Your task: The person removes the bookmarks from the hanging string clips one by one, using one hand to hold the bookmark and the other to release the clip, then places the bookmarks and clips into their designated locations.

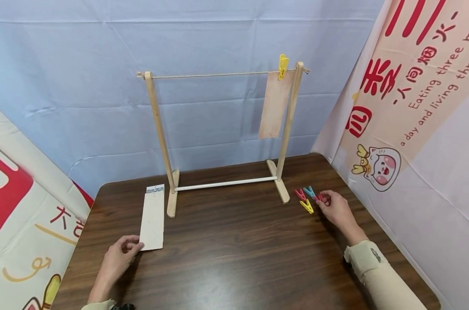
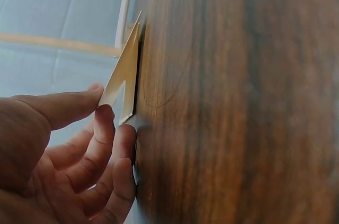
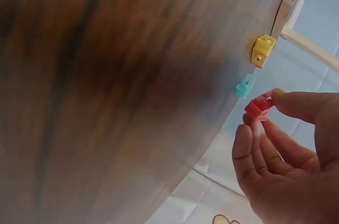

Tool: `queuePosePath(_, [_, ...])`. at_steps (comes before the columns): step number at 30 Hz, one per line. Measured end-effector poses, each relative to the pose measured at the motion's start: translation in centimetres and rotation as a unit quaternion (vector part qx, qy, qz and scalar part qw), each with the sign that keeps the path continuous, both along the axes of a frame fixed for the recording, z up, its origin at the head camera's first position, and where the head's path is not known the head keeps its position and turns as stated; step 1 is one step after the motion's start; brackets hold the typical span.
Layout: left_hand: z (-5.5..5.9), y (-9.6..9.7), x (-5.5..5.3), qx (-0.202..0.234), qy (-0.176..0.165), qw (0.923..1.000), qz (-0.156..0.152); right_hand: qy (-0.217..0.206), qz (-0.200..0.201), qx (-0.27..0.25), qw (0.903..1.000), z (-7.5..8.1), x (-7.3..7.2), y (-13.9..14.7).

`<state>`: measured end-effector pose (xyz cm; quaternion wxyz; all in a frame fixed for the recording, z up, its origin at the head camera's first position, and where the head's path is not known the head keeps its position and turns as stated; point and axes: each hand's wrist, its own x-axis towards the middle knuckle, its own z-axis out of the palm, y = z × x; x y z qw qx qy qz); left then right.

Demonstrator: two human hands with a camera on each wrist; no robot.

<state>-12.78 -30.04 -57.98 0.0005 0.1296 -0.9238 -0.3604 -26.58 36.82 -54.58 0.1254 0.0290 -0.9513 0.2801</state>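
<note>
My left hand [image 1: 118, 260] is at the near left corner of a small stack of long paper cards [image 1: 153, 221] lying left of the wooden stand. Thumb and index finger pinch the top card [image 2: 123, 68], its near end raised from the one beneath. The lower fingers rest by the table surface. On the right, my right hand [image 1: 336, 210] pinches a red clothespin [image 3: 258, 107] between thumb and fingertips. Beside it lie another red clothespin [image 1: 300, 195], a blue clothespin [image 1: 309, 192] and a yellow clothespin [image 1: 306, 206].
A wooden stand [image 1: 159, 129] with a rope [image 1: 218, 75] across its top stands at the back of the brown table [image 1: 226, 241]. Near the rope's right end, a yellow clothespin [image 1: 283, 66] holds a hanging pinkish card [image 1: 274, 107]. Printed cloth [image 1: 424, 107] borders the right side.
</note>
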Motion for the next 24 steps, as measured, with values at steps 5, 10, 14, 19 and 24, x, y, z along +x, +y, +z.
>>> queuePosePath(5, [0.01, 0.08, 0.07, 0.000, -0.002, 1.0000, 0.003, -0.024, -0.005, 0.008, 0.9997, -0.03, -0.34, -0.02])
queuePosePath(10, [-0.06, 0.10, -0.03, -0.001, -0.002, 1.0000, 0.002, -0.060, -0.013, 0.020, 0.9979, -0.13, -0.61, 0.03])
queuePosePath(14, [-0.09, 0.19, -0.08, -0.004, 0.000, 1.0000, -0.002, -0.079, -0.016, 0.026, 0.9964, -0.16, -0.73, -0.04])
queuePosePath(19, [0.12, 0.30, -0.10, -0.006, -0.005, 1.0000, -0.005, -0.084, -0.014, 0.027, 0.9960, -0.15, -0.79, -0.22])
queuePosePath(24, [0.31, 0.30, -0.12, -0.003, -0.010, 0.9999, -0.004, -0.086, -0.011, 0.029, 0.9958, -0.22, -0.92, -0.27])
